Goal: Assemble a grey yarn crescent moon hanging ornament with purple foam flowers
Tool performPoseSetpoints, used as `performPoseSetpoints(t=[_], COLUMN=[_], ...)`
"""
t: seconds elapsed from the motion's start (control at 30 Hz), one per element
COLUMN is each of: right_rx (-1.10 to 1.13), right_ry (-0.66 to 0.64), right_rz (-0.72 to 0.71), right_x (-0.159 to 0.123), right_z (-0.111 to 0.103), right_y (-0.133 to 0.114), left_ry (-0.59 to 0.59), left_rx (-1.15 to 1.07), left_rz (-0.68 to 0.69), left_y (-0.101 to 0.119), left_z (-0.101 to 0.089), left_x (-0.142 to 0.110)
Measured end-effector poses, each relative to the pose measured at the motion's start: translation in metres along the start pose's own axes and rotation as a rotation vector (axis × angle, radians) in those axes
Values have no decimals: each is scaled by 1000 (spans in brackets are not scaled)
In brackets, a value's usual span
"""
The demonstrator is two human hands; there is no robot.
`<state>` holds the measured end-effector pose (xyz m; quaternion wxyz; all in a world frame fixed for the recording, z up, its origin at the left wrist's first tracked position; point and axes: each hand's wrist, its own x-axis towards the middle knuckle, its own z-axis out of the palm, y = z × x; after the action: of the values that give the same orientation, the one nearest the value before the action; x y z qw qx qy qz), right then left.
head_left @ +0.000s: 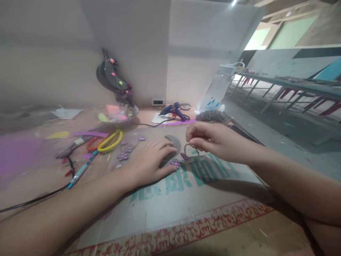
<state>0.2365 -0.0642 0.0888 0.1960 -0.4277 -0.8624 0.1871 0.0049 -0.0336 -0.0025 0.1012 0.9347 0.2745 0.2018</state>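
My left hand [151, 160] lies palm down on a printed plastic sheet [165, 213], its fingers apart. Its fingertips touch or cover part of a grey crescent [176, 143], and the thumb is beside a small purple flower-like piece [175, 163]. To the right, my right hand [210, 139] is closed in a pinch just above the sheet. A thin length of grey yarn [197, 151] loops down from its fingertips. Near the loop is a small purple piece [184, 156]; whether the yarn is joined to it I cannot tell. More purple flower-like pieces [123, 156] lie left of my left hand.
At the back are a blue glue gun [176, 111], a ball of grey yarn [213, 116], a clear water bottle [217, 90] and a small display [158, 102]. On the left are yellow-handled scissors [110, 140], a blue pen [83, 170], a black cable [34, 202] and a bowl of coloured pieces [115, 117].
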Motion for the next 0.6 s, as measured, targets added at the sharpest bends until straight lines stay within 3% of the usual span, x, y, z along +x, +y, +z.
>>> performPoseSetpoints(t=[0.27, 0.43, 0.6], right_rx=[-67, -406, -666], right_ry=[10, -15, -108], right_rz=[20, 134, 198], right_x=[-1, -2, 3], right_z=[-3, -8, -13], right_y=[0, 7, 34], left_ry=[8, 29, 23], left_rx=[-65, -84, -113], left_rz=[6, -17, -13], left_y=[-8, -10, -6], left_z=[6, 8, 5], left_x=[2, 3, 1])
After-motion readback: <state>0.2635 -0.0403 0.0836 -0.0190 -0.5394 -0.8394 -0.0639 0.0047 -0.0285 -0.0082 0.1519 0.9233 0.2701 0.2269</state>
